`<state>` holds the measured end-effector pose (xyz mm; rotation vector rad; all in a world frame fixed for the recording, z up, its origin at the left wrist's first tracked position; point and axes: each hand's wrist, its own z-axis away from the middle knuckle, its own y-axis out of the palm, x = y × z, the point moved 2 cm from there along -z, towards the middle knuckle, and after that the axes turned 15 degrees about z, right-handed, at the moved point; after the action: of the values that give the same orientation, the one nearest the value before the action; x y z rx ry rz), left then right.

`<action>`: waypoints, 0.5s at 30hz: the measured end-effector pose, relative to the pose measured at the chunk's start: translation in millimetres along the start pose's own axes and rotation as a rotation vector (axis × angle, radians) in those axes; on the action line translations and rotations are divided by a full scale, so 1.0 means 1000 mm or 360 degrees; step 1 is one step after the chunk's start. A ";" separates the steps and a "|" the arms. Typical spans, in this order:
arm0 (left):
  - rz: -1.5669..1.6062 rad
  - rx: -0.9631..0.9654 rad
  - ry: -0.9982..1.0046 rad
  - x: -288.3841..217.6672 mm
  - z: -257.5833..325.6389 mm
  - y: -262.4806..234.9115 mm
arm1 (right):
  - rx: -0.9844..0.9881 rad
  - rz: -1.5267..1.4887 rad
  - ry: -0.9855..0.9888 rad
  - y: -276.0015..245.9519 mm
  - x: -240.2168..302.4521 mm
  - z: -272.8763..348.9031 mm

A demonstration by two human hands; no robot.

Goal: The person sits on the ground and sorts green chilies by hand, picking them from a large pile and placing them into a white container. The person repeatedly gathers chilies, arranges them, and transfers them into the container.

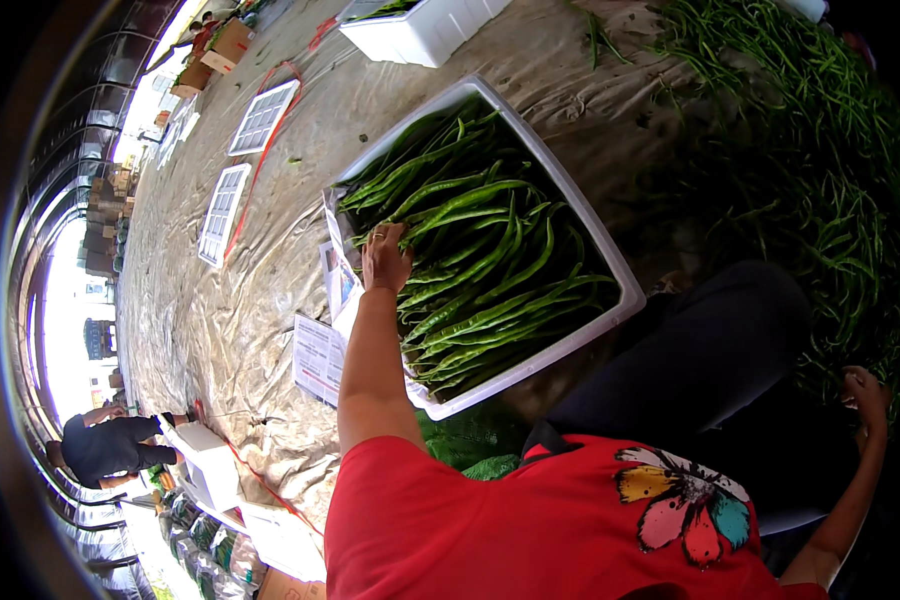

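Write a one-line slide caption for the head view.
Left hand at the green peppers in a white crate, right hand beside a loose pile of more.

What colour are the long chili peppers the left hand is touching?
The long chili peppers are glossy green, showing best in the head view.

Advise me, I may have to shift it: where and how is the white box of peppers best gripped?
Probably by the near rim and far rim, from outside: both edges show bare, while the left hand is at the peppers on the left.
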<state>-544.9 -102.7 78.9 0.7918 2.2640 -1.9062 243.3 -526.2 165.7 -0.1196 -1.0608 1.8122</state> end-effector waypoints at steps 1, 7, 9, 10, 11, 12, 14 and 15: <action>-0.0028 0.0002 -0.0023 0.003 0.002 0.000 | 0.0018 -0.0021 0.0005 0.000 0.001 0.000; 0.0137 0.0468 -0.0255 -0.034 0.007 -0.009 | 0.0009 0.0087 0.0039 -0.002 0.006 0.024; 0.0153 0.0483 -0.0114 -0.019 0.021 -0.011 | 0.0037 0.0075 0.0008 -0.003 0.007 0.023; 0.0126 0.0504 -0.0132 -0.010 0.025 -0.012 | 0.0050 0.0067 -0.0004 -0.002 0.007 0.024; 0.0113 0.0526 -0.0144 -0.011 0.025 -0.012 | 0.0030 0.0069 -0.0008 -0.004 0.006 0.025; 0.0258 0.0510 -0.0191 -0.010 0.021 -0.013 | 0.0007 0.0067 -0.0008 -0.003 0.004 0.028; 0.0555 0.0300 -0.0228 -0.014 -0.001 -0.012 | -0.0052 0.0101 -0.0021 -0.003 0.001 0.035; 0.0710 0.0203 -0.0234 -0.018 -0.014 -0.009 | -0.0091 0.0135 -0.0029 -0.004 -0.001 0.037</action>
<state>-529.6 -96.0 96.5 1.0297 1.7150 -1.8333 228.0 -549.4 191.2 -0.1850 -1.1361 1.8621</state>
